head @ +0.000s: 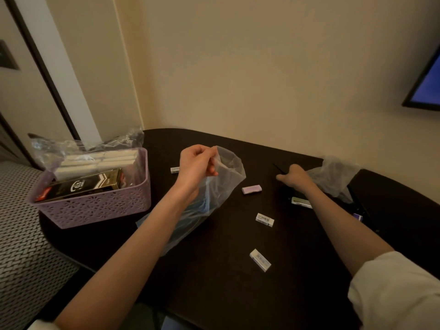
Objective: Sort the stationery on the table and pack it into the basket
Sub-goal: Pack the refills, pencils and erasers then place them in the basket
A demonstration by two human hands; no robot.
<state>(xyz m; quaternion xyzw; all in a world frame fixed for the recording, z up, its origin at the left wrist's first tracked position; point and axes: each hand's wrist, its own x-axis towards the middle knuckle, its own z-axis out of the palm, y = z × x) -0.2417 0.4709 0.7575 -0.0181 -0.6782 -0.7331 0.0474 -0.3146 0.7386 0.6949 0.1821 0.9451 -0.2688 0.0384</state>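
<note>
My left hand [196,166] pinches the mouth of a clear plastic bag [221,184] and holds it up above the dark table [214,270]; blue items show faintly inside the bag. My right hand [294,177] reaches to the far right and grips a thin black pen [278,168]. Several small erasers lie loose: a purple eraser [252,189], a white eraser [264,219], another white eraser [260,260] and a small eraser [175,170] behind my left hand. The purple basket [100,206] stands at the table's left edge, holding a black-and-gold box [83,185] and bagged white boxes [100,160].
A second crumpled clear bag [333,177] lies at the far right, with a silver-green packet [301,202] and a small purple item [357,217] near it. A wall runs behind the table. A screen [426,79] hangs at upper right. A woven surface [21,234] lies left of the table.
</note>
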